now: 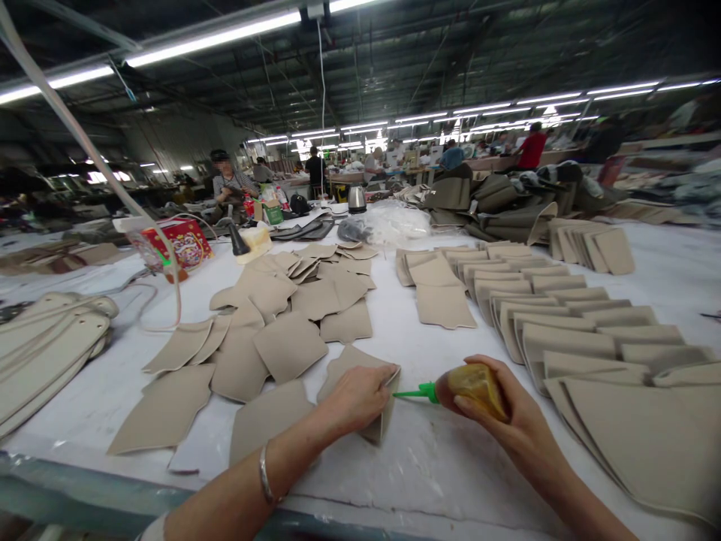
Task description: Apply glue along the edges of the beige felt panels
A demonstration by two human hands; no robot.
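My right hand (501, 409) is wrapped round a squeeze bottle (470, 389) of amber liquid, tipped on its side. Its thin green nozzle points left, and the tip is at the edge of a beige panel (346, 364) that looks like leather or vinyl. With curled fingers, my left hand (360, 394) grips this panel near its right corner; part of the panel is hidden under the hand. Loose beige panels (290, 346) lie in an overlapping heap to the left, one of them under my left forearm.
Rows of overlapping beige panels (563, 338) fill the table's right side. A pale cable (113, 169) hangs at the left near a red box (180, 244). Stacked cream pieces (50, 346) lie far left. Farther back are a kettle (357, 199), dark material (507, 203) and several people.
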